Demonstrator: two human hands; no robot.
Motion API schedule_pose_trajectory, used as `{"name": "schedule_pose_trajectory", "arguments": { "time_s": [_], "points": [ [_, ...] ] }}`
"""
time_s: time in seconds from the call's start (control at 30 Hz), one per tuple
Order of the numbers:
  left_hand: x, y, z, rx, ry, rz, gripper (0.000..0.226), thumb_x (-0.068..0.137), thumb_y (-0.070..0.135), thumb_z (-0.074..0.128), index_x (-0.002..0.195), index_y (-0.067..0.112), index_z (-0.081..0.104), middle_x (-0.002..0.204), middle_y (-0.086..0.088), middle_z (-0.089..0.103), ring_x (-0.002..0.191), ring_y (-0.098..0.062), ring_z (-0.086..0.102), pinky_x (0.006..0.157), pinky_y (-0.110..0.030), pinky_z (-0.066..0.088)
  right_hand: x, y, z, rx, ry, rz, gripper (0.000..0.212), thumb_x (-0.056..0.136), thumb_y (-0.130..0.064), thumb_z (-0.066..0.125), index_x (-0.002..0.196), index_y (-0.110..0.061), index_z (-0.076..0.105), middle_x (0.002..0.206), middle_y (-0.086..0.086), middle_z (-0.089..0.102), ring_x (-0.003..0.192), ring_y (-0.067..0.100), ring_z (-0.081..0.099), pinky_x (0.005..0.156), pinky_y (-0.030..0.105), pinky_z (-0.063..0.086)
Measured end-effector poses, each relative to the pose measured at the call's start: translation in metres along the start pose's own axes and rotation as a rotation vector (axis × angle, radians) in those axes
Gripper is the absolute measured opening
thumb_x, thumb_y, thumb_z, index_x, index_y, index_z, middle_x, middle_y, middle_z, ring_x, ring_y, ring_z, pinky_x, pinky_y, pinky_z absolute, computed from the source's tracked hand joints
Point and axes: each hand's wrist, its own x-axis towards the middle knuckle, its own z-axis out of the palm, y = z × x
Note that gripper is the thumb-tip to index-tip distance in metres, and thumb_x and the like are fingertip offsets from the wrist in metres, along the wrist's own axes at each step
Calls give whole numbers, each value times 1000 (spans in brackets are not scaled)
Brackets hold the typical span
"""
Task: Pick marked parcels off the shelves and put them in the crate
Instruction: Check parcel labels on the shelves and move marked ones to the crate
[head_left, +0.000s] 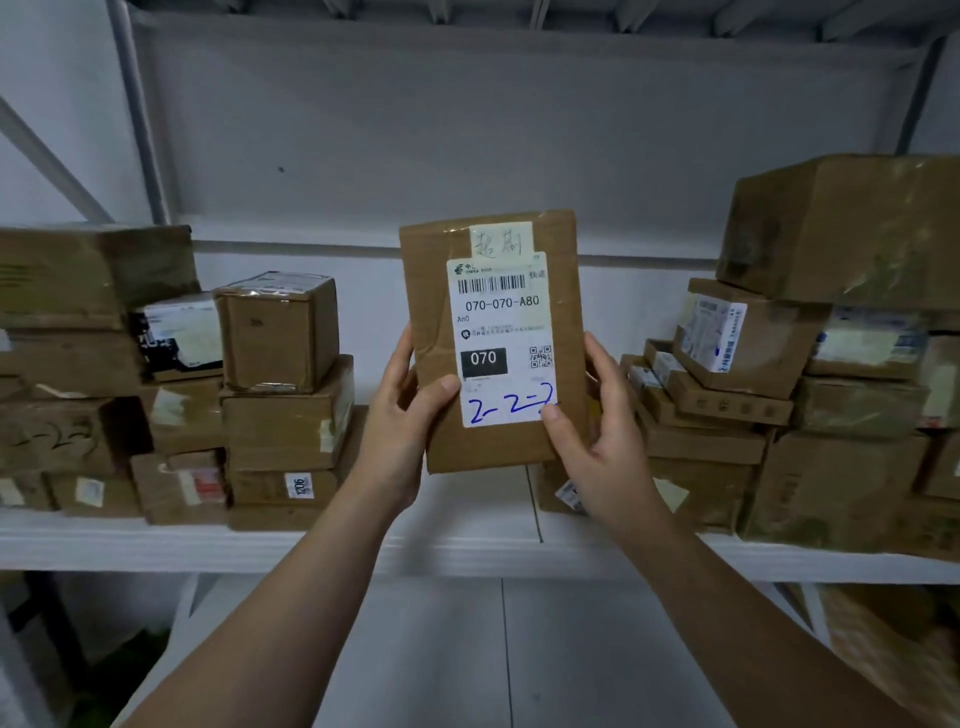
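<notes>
A flat brown cardboard parcel is held upright in front of the shelf, its face toward me. Its white shipping label reads 070-070-A80, with "2-2-2" handwritten in blue at the bottom. My left hand grips the parcel's lower left edge, thumb on the front. My right hand grips the lower right edge, thumb tip on the label's bottom corner. The crate is out of view.
The white shelf carries stacks of brown boxes at the left and at the right, with a gap between them behind the parcel. A grey wall backs the shelf. A lower shelf level shows below.
</notes>
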Motion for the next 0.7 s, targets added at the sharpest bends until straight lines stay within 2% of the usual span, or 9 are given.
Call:
{"name": "schedule_pose_trajectory", "arguments": {
  "time_s": [0.07,0.13,0.2,0.3,0.4,0.5,0.6,0.7],
  "points": [
    [-5,-1,0,34,29,42,61,84,20,69,139,28,45,121,1,66,109,-15,63,84,-31,54,-4,3,3,14,24,-3,63,90,-15,56,146,-24,28,144,-4,39,131,0,39,108,36,40],
    [-10,1,1,75,29,91,49,91,15,59,137,28,46,123,1,65,112,-12,62,90,-32,53,-9,3,5,50,54,18,62,92,-11,55,147,-20,28,145,-1,37,132,0,37,108,40,41],
    [-14,4,1,122,13,134,48,92,14,56,136,29,44,126,2,63,115,-11,60,95,-35,51,-13,2,7,68,75,44,63,92,-14,55,147,-25,27,147,-3,36,134,2,36,107,40,42],
    [-17,8,-4,157,-15,174,46,94,15,55,135,33,43,127,4,62,115,-9,59,95,-35,51,-18,-4,13,56,90,62,63,94,-11,55,146,-29,26,146,-4,37,133,3,38,105,35,44],
    [-20,12,-13,195,-23,220,44,94,14,53,132,34,43,124,11,62,114,-5,59,93,-27,51,-21,-14,22,30,115,64,64,92,-9,55,148,-21,28,145,1,40,132,6,40,103,39,45],
    [-26,13,-25,287,-32,263,46,95,14,52,138,28,40,124,15,59,112,2,57,87,-16,50,-29,-25,34,22,166,84,66,89,-11,54,149,-17,27,146,1,39,132,5,41,105,43,43],
    [-37,11,-40,325,-71,229,52,95,20,53,143,31,35,132,8,56,115,-3,57,90,-26,52,-46,-34,46,4,221,110,64,88,-9,52,147,-21,29,145,-3,41,131,7,42,105,41,43],
    [-58,9,-53,357,-148,161,59,90,20,60,141,34,33,135,8,51,120,-4,52,95,-32,51,-68,-44,56,21,297,162,60,87,-6,52,141,-24,33,136,-6,48,126,5,47,99,30,46]
  ]
}}
